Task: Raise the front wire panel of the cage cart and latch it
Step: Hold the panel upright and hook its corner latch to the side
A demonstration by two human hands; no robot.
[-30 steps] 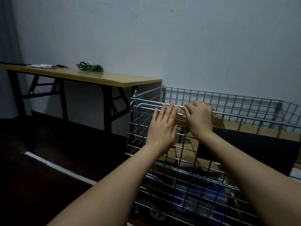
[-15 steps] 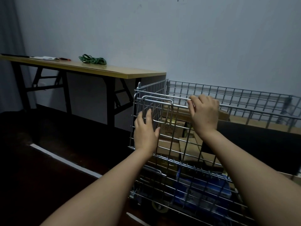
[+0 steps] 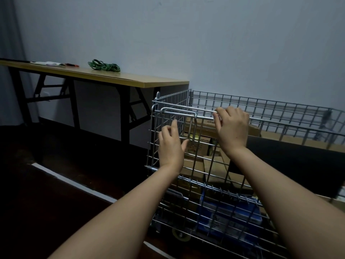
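Note:
The silver wire cage cart stands against the wall. Its front wire panel stands upright. A bent steel latch loop sits at the panel's top left corner. My right hand is closed over the panel's top rail, just right of the latch. Below the latch, my left hand rests against the panel's left part with its fingers curled at the wires. Whether those fingers hold a wire is unclear.
Cardboard boxes, a blue box and a black sheet fill the cart. A wooden folding table stands to the left with green bands on it. A white floor line runs along the dark floor.
My left hand has dropped from the top rail to the panel's left part below the latch. My right hand has stayed on the top rail.

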